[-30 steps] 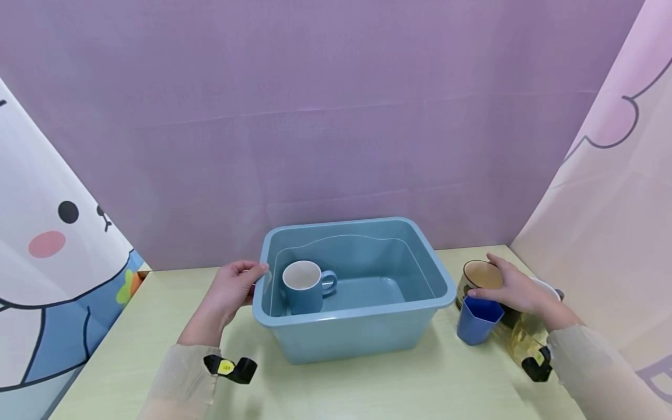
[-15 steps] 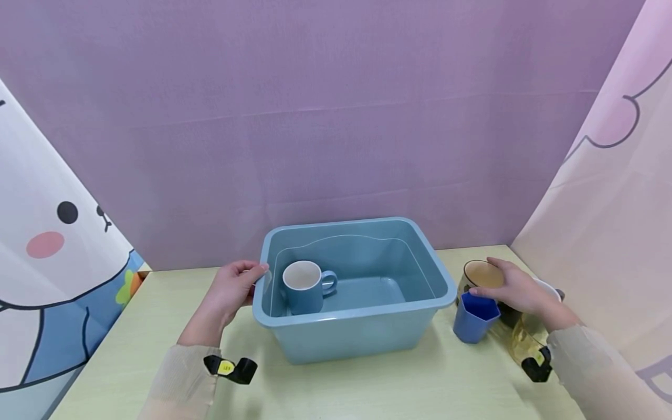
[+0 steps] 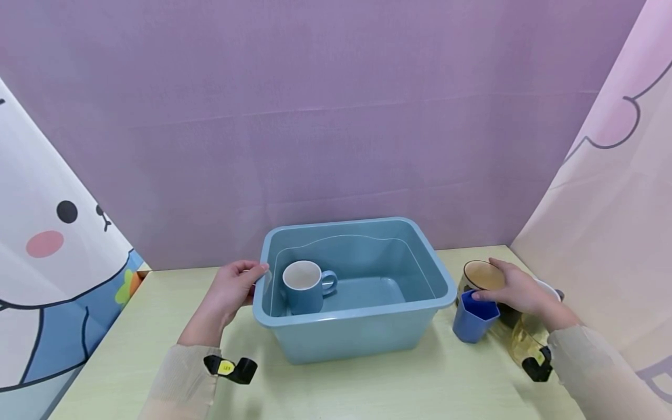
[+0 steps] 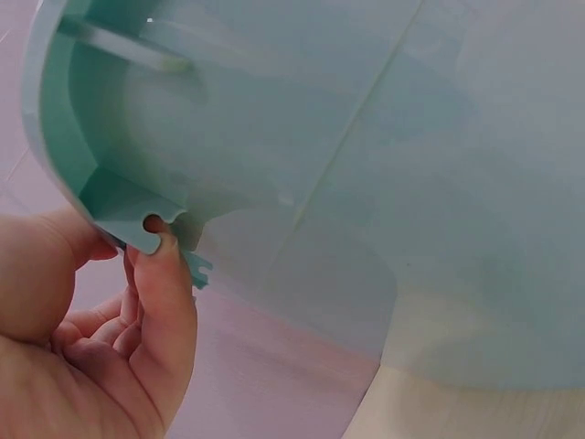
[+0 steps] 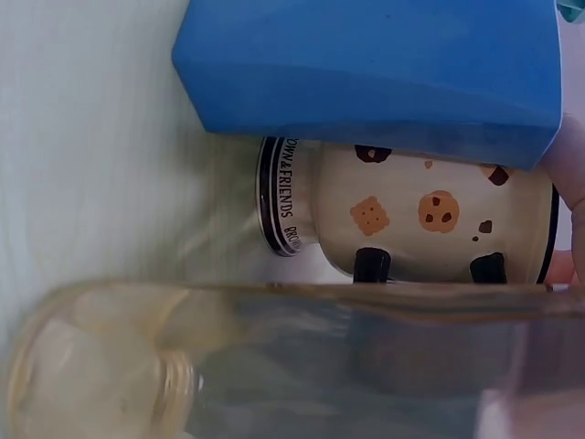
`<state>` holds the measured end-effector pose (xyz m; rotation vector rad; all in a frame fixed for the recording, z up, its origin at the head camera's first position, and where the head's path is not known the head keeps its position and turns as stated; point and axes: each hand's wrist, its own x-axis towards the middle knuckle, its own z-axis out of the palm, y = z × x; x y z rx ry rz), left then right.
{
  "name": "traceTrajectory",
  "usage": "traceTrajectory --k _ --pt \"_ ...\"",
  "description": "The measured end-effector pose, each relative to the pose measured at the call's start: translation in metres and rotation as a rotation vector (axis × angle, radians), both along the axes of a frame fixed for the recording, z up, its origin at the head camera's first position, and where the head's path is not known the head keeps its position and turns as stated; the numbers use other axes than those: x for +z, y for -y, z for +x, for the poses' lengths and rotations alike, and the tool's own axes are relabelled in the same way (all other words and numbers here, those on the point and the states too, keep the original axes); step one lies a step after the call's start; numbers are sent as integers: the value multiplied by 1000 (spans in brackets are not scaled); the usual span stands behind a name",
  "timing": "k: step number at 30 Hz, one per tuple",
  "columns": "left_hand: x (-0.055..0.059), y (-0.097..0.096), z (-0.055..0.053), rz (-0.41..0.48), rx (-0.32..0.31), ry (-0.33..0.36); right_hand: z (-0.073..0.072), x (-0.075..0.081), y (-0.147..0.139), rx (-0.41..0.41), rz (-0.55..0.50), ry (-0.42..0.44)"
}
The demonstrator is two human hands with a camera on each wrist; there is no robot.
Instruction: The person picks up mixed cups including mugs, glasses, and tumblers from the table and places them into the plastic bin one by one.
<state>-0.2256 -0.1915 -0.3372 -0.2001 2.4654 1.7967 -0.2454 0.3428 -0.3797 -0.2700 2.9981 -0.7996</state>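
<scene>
At the left end of the blue tub, the left hand pinches the rim, thumb laid on the top edge and fingers tucked underneath. Seen from the left wrist, one finger presses against a notched tab below the rim, while the other fingers curl loosely behind it, so this hand is clamped on the tub. The tub sits on the pale table, and inside it, toward the left end, a light-blue mug stands upright with a white interior and its handle pointing right.

Well apart from the left hand, the right hand reaches over a cluster of cups to the right of the tub. Its thumb and forefinger are spread wide: the thumb extends over the opening of a dark-blue angular cup, and the forefinger lies along the far side of a cookie-print mug. The right wrist view catches only a sliver of the hand beside that mug's rim, so I cannot tell how firmly it touches either one. The dark-blue cup is nearer the tub's front corner, with the cookie-print mug just behind it. An amber-tinted glass stands beside them under the right wrist, and a white-rimmed cup shows partly beyond it.
</scene>
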Motion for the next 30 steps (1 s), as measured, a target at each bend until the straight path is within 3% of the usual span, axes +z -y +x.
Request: traceTrajectory --k 15,30 --pt "2 -1 1 -2 1 -4 2 0 0 6 -39 3" --pt "2 -1 2 -7 5 -4 5 5 0 -19 -66 -61"
